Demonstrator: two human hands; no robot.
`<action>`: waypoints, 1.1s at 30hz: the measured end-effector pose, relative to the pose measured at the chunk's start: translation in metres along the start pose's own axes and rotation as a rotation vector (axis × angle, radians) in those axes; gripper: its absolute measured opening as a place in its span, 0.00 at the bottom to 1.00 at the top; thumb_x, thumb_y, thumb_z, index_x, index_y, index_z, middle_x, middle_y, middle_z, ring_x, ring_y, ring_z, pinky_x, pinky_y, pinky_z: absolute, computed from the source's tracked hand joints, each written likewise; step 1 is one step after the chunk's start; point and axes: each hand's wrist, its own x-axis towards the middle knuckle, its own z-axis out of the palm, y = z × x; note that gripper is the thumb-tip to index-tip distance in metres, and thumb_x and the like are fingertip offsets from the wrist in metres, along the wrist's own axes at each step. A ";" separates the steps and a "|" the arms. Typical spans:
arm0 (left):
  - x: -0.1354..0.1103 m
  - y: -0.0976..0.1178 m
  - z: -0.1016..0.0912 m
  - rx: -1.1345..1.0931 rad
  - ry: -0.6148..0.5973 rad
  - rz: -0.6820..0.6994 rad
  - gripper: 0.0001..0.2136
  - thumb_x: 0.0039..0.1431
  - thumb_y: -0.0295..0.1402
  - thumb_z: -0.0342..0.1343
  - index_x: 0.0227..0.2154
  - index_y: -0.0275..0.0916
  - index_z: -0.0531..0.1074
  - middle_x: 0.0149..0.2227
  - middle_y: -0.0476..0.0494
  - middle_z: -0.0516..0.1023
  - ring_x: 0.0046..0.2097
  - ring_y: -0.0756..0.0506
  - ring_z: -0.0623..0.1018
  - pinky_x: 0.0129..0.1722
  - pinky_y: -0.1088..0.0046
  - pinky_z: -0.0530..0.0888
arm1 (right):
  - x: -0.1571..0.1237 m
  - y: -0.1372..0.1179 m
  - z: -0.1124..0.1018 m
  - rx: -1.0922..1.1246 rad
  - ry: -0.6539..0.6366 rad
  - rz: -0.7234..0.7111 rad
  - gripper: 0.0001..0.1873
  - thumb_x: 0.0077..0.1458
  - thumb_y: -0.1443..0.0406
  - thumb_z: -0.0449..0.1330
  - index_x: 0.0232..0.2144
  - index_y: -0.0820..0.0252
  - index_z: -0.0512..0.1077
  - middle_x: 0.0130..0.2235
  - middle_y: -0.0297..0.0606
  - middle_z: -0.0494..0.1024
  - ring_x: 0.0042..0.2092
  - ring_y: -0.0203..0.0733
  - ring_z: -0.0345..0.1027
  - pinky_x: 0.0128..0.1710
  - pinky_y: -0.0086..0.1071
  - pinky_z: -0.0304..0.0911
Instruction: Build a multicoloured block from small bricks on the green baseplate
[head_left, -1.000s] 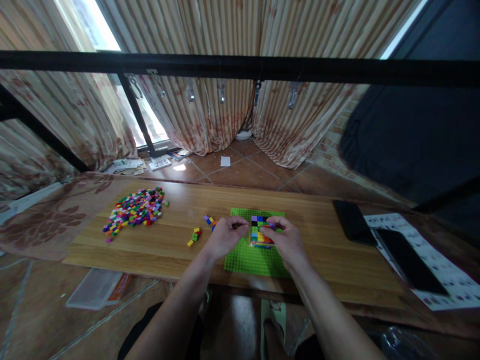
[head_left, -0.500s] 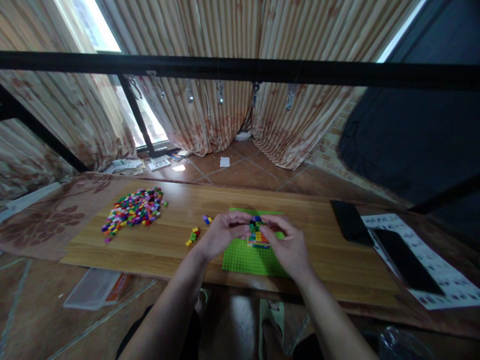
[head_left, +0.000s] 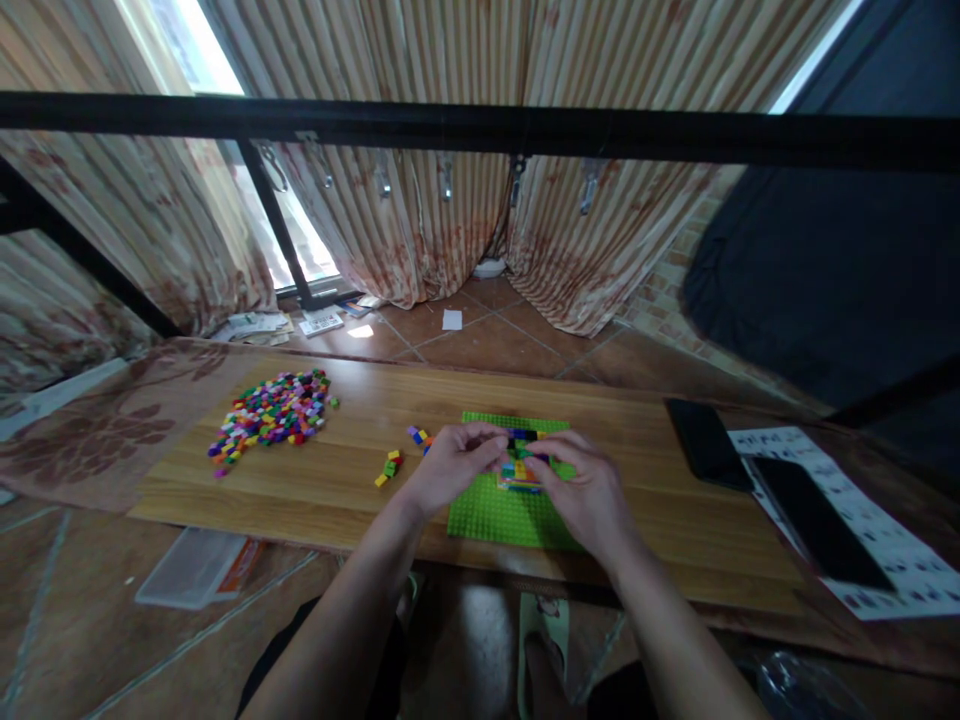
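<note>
A green studded baseplate [head_left: 510, 520] lies on the wooden board, bearing a small build of colourful toy bricks [head_left: 519, 478]. My left hand [head_left: 457, 465] is at the build's left side, thumb and fingertips pinched together; whatever they may hold is hidden. From the right, my right hand [head_left: 589, 490] reaches over the build with thumb and forefinger closed on a small dark toy brick, its exact colour unclear. Left of the plate are a few joined yellow, green and red bricks [head_left: 389, 468] and some purple, blue and yellow bricks [head_left: 420, 437], the latter close by my left hand.
A heap of mixed bricks [head_left: 274, 410] covers the left part of the wooden board [head_left: 637, 520]. At right lie a black flat case [head_left: 706, 445], a printed sheet [head_left: 892, 560] and a black phone-like slab [head_left: 817, 520]. A clear plastic lid [head_left: 187, 570] is on the floor. A black rail [head_left: 480, 128] crosses above.
My right fingertips have shifted slightly and opened a little more view of the build's back. My left hand stays almost in place. The whole view has tilted slightly.
</note>
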 end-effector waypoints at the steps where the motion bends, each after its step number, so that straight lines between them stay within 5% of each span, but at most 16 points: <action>1: 0.001 -0.002 -0.002 0.040 0.043 0.016 0.13 0.54 0.39 0.58 0.36 0.34 0.75 0.28 0.48 0.76 0.29 0.52 0.73 0.33 0.76 0.70 | 0.000 0.005 -0.002 0.001 0.000 0.031 0.06 0.54 0.64 0.61 0.34 0.53 0.78 0.36 0.35 0.77 0.40 0.42 0.70 0.42 0.36 0.64; 6: 0.009 -0.014 -0.011 0.205 0.184 0.054 0.08 0.53 0.35 0.56 0.30 0.34 0.74 0.24 0.50 0.72 0.28 0.52 0.71 0.30 0.77 0.68 | -0.002 0.014 -0.001 -0.026 -0.021 0.088 0.05 0.51 0.64 0.63 0.32 0.52 0.79 0.36 0.36 0.76 0.39 0.43 0.70 0.42 0.38 0.65; 24: 0.012 -0.028 0.013 0.281 0.173 -0.042 0.20 0.48 0.38 0.61 0.44 0.33 0.72 0.28 0.47 0.76 0.27 0.51 0.72 0.26 0.76 0.66 | -0.002 0.013 0.018 -0.090 0.080 0.091 0.07 0.47 0.63 0.65 0.32 0.51 0.79 0.42 0.39 0.73 0.46 0.48 0.67 0.48 0.46 0.62; 33: 0.015 -0.026 0.020 0.348 0.274 -0.081 0.23 0.47 0.37 0.63 0.46 0.34 0.71 0.25 0.51 0.74 0.26 0.52 0.71 0.25 0.78 0.63 | 0.000 0.021 0.002 0.043 0.085 0.180 0.09 0.51 0.60 0.62 0.34 0.56 0.78 0.40 0.40 0.75 0.42 0.45 0.70 0.43 0.40 0.64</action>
